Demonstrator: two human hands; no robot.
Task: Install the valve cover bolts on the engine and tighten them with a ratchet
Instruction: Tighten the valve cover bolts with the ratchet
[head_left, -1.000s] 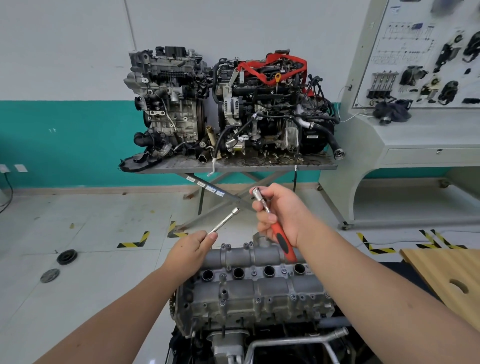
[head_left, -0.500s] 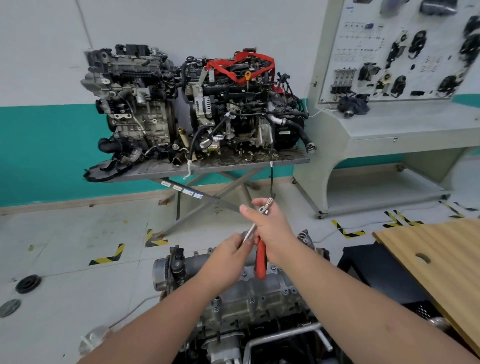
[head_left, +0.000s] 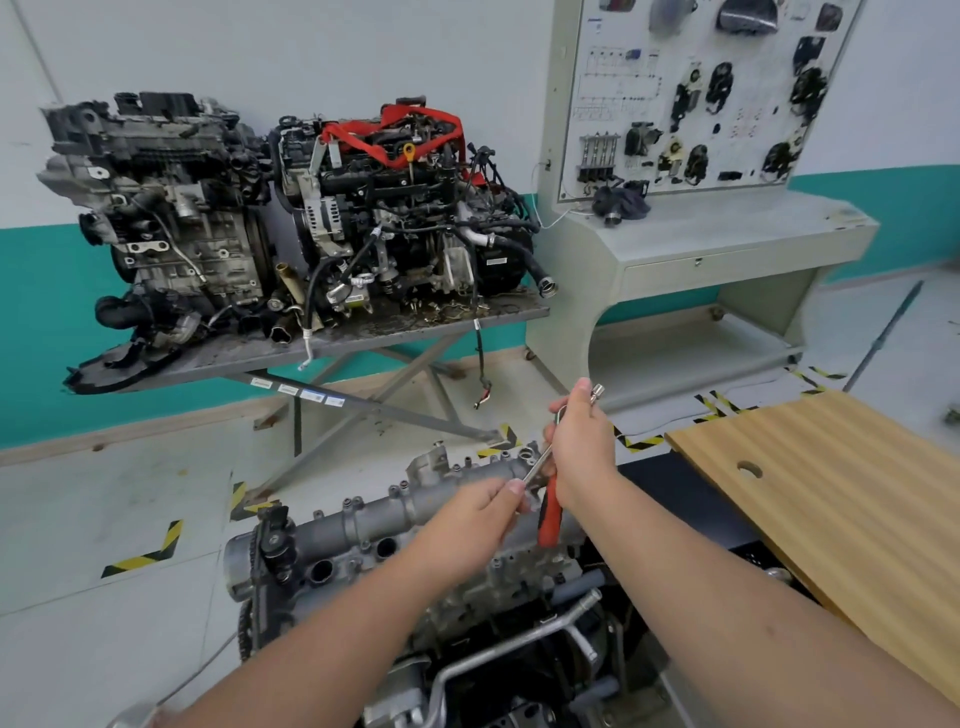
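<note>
On the left, two other engines (head_left: 291, 218) stand on a grey bench (head_left: 363, 338) by the wall. In the middle, near the bottom, is the engine (head_left: 395, 540) with its valve cover upward; above it the left hand (head_left: 475, 512) pinches the lower end of a thin metal extension bar (head_left: 540, 460), and the right hand (head_left: 582, 447) is closed around the ratchet (head_left: 549, 514), whose red handle hangs down. On the right are a wooden board (head_left: 831, 478) and a display panel (head_left: 701, 93).
</note>
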